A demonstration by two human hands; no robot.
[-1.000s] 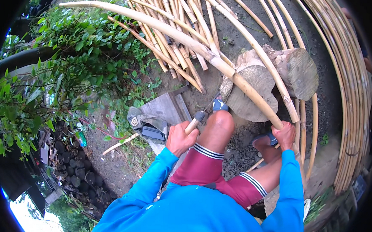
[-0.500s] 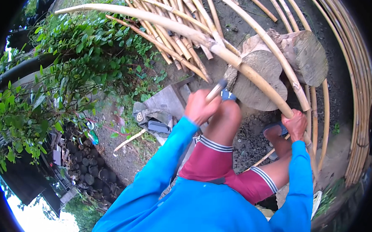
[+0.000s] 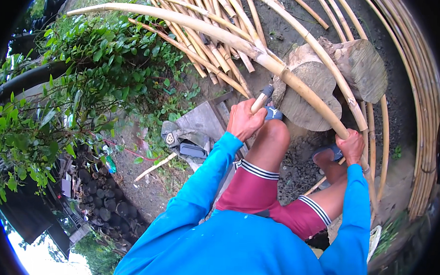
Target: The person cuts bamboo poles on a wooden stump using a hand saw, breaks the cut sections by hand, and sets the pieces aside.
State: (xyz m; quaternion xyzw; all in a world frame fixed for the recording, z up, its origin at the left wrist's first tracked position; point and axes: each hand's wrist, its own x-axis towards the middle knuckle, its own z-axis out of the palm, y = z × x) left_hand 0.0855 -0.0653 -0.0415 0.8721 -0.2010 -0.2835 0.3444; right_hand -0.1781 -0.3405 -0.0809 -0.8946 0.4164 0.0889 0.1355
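Left hand (image 3: pixel 245 120) is wrapped around a pale-handled tool (image 3: pixel 258 104), its far end unclear, just left of the sawn log block (image 3: pixel 299 110). Right hand (image 3: pixel 350 144), on the block's near right, closes around a thick bamboo pole (image 3: pixel 270 62) crossing over the block.

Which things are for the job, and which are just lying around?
Probably for the job:
bamboo pole, in the right grip
pale-handled tool, in the left grip
log the pole crosses
piled poles, perhaps

Probably just lying about:
grey cloth with a badge
dark case
green scrap
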